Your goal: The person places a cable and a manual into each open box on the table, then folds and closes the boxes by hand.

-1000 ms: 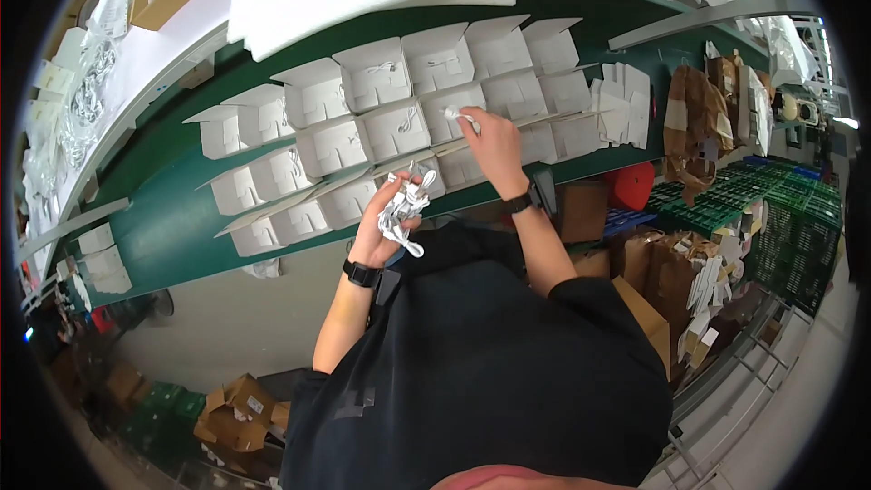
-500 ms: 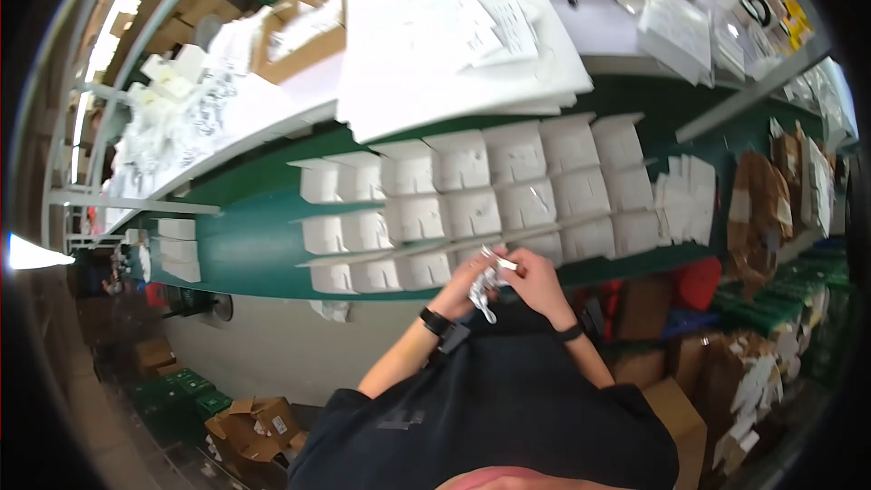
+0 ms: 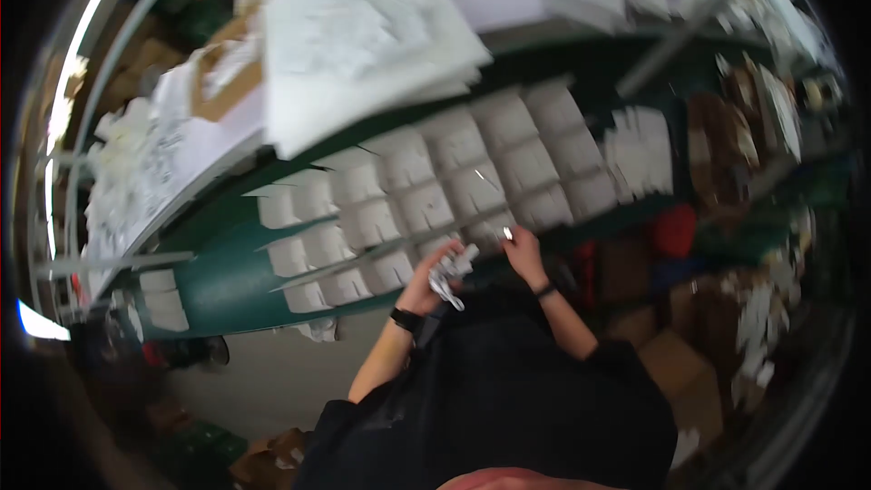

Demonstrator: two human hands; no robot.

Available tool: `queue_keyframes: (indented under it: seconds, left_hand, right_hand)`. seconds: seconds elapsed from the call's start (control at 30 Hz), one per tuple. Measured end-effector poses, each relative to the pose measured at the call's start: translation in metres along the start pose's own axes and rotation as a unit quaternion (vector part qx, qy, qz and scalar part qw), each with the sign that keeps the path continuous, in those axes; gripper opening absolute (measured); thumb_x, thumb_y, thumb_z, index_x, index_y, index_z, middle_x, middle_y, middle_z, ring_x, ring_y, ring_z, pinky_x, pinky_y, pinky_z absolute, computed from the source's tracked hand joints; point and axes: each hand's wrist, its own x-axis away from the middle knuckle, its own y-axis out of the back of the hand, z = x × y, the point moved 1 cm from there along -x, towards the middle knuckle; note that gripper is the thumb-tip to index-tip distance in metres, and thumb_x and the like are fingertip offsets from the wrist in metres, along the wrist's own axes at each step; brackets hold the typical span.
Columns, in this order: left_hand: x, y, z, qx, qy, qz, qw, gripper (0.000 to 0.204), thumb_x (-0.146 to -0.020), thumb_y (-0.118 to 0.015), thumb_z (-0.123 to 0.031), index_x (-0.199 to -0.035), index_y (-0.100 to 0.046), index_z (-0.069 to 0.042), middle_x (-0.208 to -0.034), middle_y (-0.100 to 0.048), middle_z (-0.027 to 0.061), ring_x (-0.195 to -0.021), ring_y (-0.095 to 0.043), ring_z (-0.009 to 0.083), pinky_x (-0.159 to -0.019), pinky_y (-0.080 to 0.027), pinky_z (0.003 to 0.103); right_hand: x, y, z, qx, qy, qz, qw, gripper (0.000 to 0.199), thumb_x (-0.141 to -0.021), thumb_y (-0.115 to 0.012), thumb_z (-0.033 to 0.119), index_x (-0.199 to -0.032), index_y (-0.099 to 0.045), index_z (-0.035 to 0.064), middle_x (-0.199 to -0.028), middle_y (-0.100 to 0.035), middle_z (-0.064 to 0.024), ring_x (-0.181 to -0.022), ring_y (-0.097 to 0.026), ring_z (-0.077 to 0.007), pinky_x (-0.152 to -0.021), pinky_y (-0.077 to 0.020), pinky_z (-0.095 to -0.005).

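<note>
My left hand [image 3: 423,289] is closed around a loose bunch of small white and silvery pieces [image 3: 446,274], with a looped strip hanging below; blur hides what kind they are. To its right, my right hand [image 3: 525,256] pinches one small bright whitish piece [image 3: 507,233] between thumb and fingers. That hand is at the near row of open white boxes [image 3: 371,219], which stand side by side in three rows on a green belt [image 3: 218,249]. Thin dark or bright items lie inside some boxes. A long pale strip [image 3: 363,259] runs across the nearer boxes.
Beyond the belt, a shelf holds a stack of white sheets [image 3: 299,95] with papers on top and a cardboard box [image 3: 213,95]. Flattened white boxes [image 3: 640,152] lie right of the rows. A grey metal post [image 3: 680,32] slants at upper right. More white boxes [image 3: 165,299] stand far left.
My hands have come apart; the right now holds a small piece away from the left hand's bunch. The whole view has tilted and shifted, with motion blur.
</note>
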Motion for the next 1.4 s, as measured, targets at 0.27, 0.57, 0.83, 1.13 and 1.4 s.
queue_keyframes:
  seconds: [0.27,0.57,0.83,1.13,1.4]
  left_hand:
    - [-0.012,-0.003,0.009,-0.021,0.002,-0.015,1.0,0.045,-0.105,-0.056,-0.019,-0.149,-0.05,-0.011,-0.137,-0.062,0.0049,-0.112,-0.064,0.0203,-0.063,-0.054,0.029]
    - [-0.033,-0.011,0.028,0.033,-0.02,-0.024,0.999,0.042,-0.104,-0.054,-0.015,-0.146,-0.052,-0.013,-0.136,-0.062,0.0064,-0.106,-0.063,0.02,-0.064,-0.053,0.029]
    - [-0.033,-0.03,0.03,0.088,-0.104,-0.1,0.986,0.04,-0.103,-0.056,-0.015,-0.143,-0.053,-0.014,-0.134,-0.062,0.0049,-0.098,-0.061,0.0192,-0.07,-0.053,0.031]
    - [-0.028,-0.028,0.005,0.117,-0.153,0.002,0.981,0.041,-0.1,-0.055,-0.009,-0.141,-0.056,-0.013,-0.137,-0.06,0.0058,-0.106,-0.061,0.0203,-0.068,-0.049,0.029]
    - [-0.02,-0.051,0.001,0.045,-0.115,0.047,0.991,0.042,-0.099,-0.055,-0.006,-0.141,-0.054,-0.011,-0.139,-0.059,0.0069,-0.113,-0.063,0.0224,-0.069,-0.049,0.029]
  right_hand:
    - [0.042,0.017,0.047,-0.119,0.072,0.098,0.985,0.037,-0.099,-0.07,0.023,-0.125,-0.06,-0.0002,-0.092,-0.073,-0.019,-0.071,-0.072,-0.0345,-0.057,-0.0544,-0.0435]
    - [0.046,0.035,0.097,-0.333,-0.182,0.203,0.903,0.034,-0.103,-0.07,0.027,-0.125,-0.062,0.0023,-0.082,-0.068,-0.0046,-0.054,-0.06,-0.0073,-0.04,-0.0418,-0.0244]
    - [0.055,0.05,0.138,-0.327,-0.191,0.23,0.897,0.021,-0.102,-0.071,0.016,-0.111,-0.061,-0.0006,-0.083,-0.067,-0.0062,-0.06,-0.064,-0.009,-0.047,-0.0512,-0.0236]
    - [0.029,0.098,0.103,-0.355,-0.204,0.298,0.862,0.014,-0.104,-0.067,0.015,-0.101,-0.063,0.0017,-0.078,-0.068,-0.005,-0.06,-0.064,-0.0098,-0.049,-0.0519,-0.0235]
    - [-0.011,0.101,0.058,0.19,0.148,-0.061,0.969,0.02,-0.104,-0.067,0.019,-0.113,-0.069,0.0018,-0.084,-0.071,-0.0036,-0.059,-0.063,-0.0075,-0.049,-0.049,-0.0238]
